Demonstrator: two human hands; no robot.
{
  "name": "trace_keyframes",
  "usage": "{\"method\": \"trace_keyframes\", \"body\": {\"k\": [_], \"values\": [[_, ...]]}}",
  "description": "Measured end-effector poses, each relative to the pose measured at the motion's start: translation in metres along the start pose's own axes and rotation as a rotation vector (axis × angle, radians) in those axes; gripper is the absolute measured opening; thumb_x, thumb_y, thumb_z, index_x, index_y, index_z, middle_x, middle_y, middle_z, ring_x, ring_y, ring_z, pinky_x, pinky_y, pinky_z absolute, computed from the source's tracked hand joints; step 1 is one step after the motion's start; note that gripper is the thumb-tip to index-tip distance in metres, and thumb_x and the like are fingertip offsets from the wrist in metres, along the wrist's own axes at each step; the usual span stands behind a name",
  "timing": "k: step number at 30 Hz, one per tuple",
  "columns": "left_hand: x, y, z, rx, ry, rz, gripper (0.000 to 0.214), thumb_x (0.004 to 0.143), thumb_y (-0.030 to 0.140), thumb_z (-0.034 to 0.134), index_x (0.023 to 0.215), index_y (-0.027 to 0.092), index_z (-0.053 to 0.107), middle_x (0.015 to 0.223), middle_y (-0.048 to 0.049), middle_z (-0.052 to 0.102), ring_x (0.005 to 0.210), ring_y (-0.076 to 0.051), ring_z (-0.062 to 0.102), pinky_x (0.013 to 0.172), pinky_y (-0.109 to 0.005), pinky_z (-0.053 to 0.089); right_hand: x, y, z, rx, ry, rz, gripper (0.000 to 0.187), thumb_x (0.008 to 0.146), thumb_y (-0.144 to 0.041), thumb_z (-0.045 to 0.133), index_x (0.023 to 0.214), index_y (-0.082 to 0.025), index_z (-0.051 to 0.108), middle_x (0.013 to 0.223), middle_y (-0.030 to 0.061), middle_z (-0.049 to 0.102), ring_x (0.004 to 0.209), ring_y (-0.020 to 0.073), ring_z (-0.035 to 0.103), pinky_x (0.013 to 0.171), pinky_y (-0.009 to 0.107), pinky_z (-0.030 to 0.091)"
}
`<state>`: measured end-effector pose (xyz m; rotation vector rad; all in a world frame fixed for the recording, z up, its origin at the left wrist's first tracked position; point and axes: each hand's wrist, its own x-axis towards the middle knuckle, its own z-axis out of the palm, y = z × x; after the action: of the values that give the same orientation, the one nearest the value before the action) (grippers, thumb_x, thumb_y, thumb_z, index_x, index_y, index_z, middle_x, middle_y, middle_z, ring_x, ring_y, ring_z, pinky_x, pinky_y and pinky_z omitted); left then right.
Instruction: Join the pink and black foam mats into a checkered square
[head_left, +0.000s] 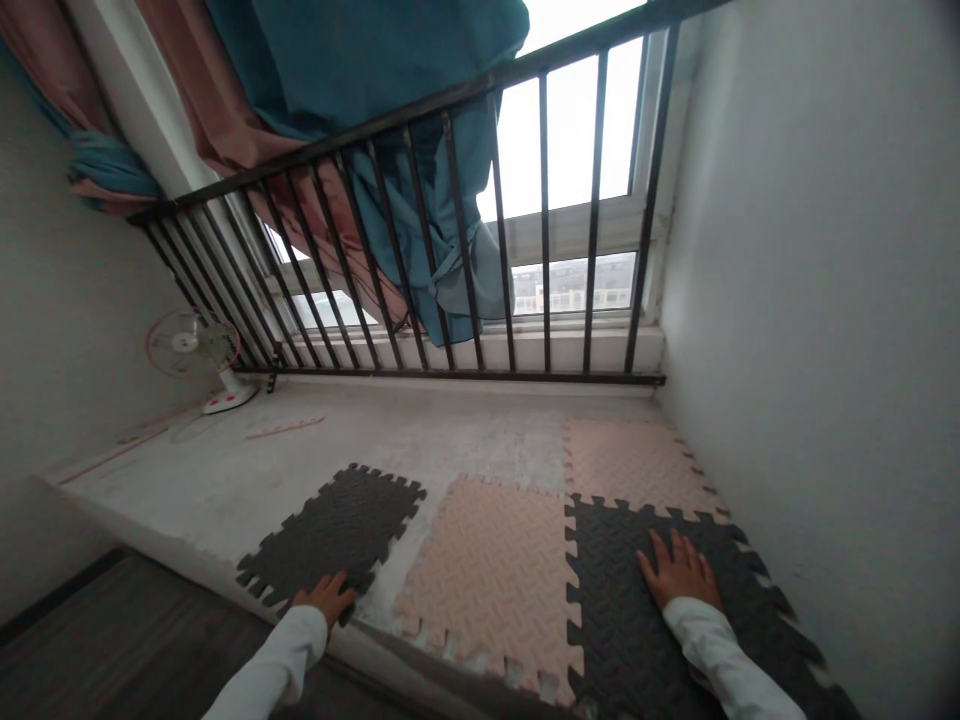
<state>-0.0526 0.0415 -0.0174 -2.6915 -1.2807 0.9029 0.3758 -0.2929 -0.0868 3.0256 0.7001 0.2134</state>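
Head view of a raised concrete ledge [225, 480] below a barred window.

Left hand [326, 598]: rests on the near edge of the loose mat [337, 525], a black foam tile with toothed sides. The fingers are curled over that edge; whether they pinch the foam or only press on it cannot be told. The loose mat lies flat at the front of the ledge, apart from the other tiles, with a strip of bare concrete between it and the pink mat [491, 570].

Right hand [679, 572]: lies palm down on the black mat [622, 630], fingers spread and released, holding nothing. The black mat sits at the right, near the wall [825, 300], its teeth locked into the pink mat on its left and into the rear pink mat [634, 462] behind it. Both arms wear white sleeves.

Background: a black railing [420, 250] runs along the window, with a teal curtain [360, 60] hanging behind its bars. A small fan [196, 350] stands at the far left corner of the ledge, and a thin pale strip [285, 428] lies near it. Dark floor [112, 640] shows below the ledge.
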Motion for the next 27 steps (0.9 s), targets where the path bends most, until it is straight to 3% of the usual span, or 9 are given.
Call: {"method": "trace_keyframes", "body": {"k": [3,6,10,13,15,18,21,23,27], "values": [[0.002,0.001,0.001,0.069,-0.027,-0.025,0.057,0.065,0.005,0.039,0.115,0.031,0.046,0.139,-0.0062,0.028,0.125,-0.026,0.027,0.089,-0.055,0.034,0.001,0.0,0.004,0.014,0.008,0.012,0.056,0.076,-0.046,0.033,0.125,-0.019,0.039,0.134,0.0114,0.037,0.124,0.0234,0.03,0.101,0.041,0.019],[0.014,0.003,-0.008,0.047,0.06,0.009,0.058,0.069,0.001,0.031,0.114,0.034,0.046,0.138,-0.0006,0.032,0.123,-0.021,0.032,0.09,-0.048,0.037,0.001,0.0,0.004,0.03,0.016,0.003,0.056,0.076,-0.045,0.033,0.124,-0.019,0.041,0.134,0.012,0.037,0.123,0.024,0.031,0.1,0.043,0.019],[0.043,0.033,-0.057,-0.068,0.267,0.018,0.055,0.069,0.0,0.035,0.116,0.025,0.045,0.139,-0.002,0.03,0.122,-0.014,0.034,0.1,-0.03,0.03,0.0,0.0,0.004,0.043,0.017,0.003,0.055,0.075,-0.045,0.033,0.123,-0.019,0.043,0.133,0.012,0.038,0.123,0.0245,0.031,0.1,0.042,0.02],[0.064,0.084,-0.111,-0.214,0.412,0.068,0.047,0.069,0.001,0.037,0.113,0.013,0.047,0.137,-0.0093,0.031,0.123,-0.013,0.031,0.102,-0.023,0.025,0.0,0.002,0.009,0.059,0.065,-0.005,0.055,0.075,-0.045,0.032,0.122,-0.019,0.044,0.132,0.0122,0.039,0.122,0.0249,0.032,0.1,0.043,0.02],[0.076,0.128,-0.142,-0.319,0.472,0.126,0.042,0.071,0.003,0.036,0.11,0.012,0.049,0.138,-0.0092,0.031,0.123,-0.014,0.031,0.102,-0.024,0.026,0.002,0.004,0.015,0.073,0.08,-0.01,0.056,0.075,-0.047,0.032,0.122,-0.019,0.043,0.132,0.0121,0.04,0.122,0.0253,0.033,0.1,0.044,0.02],[0.093,0.196,-0.173,-0.381,0.522,0.211,0.042,0.072,0.004,0.037,0.111,0.013,0.047,0.136,-0.0062,0.033,0.123,-0.013,0.03,0.103,-0.024,0.025,0.004,0.007,0.022,0.087,0.066,-0.013,0.057,0.074,-0.049,0.033,0.122,-0.02,0.043,0.132,0.0114,0.04,0.122,0.0256,0.033,0.1,0.045,0.02],[0.106,0.259,-0.184,-0.387,0.525,0.308,0.041,0.075,0.009,0.037,0.114,0.018,0.045,0.135,-0.0012,0.035,0.122,-0.012,0.03,0.101,-0.024,0.028,0.005,0.009,0.027,0.095,0.06,-0.022,0.058,0.074,-0.049,0.034,0.123,-0.019,0.043,0.133,0.0123,0.038,0.123,0.0255,0.031,0.1,0.045,0.02],[0.112,0.293,-0.184,-0.38,0.513,0.358,0.04,0.077,0.011,0.035,0.115,0.021,0.044,0.135,0.0007,0.036,0.122,-0.014,0.03,0.1,-0.031,0.031,0.005,0.009,0.029,0.09,0.07,-0.026,0.059,0.074,-0.05,0.033,0.123,-0.019,0.043,0.134,0.0121,0.037,0.123,0.0252,0.031,0.1,0.044,0.02],[0.12,0.328,-0.175,-0.36,0.464,0.369,0.041,0.078,0.012,0.034,0.116,0.022,0.042,0.134,-0.0034,0.038,0.121,-0.02,0.032,0.096,-0.049,0.034,0.003,0.007,0.026,0.072,0.108,-0.018,0.056,0.074,-0.05,0.033,0.121,-0.022,0.045,0.133,0.0104,0.039,0.122,0.0251,0.033,0.099,0.045,0.021]]}}
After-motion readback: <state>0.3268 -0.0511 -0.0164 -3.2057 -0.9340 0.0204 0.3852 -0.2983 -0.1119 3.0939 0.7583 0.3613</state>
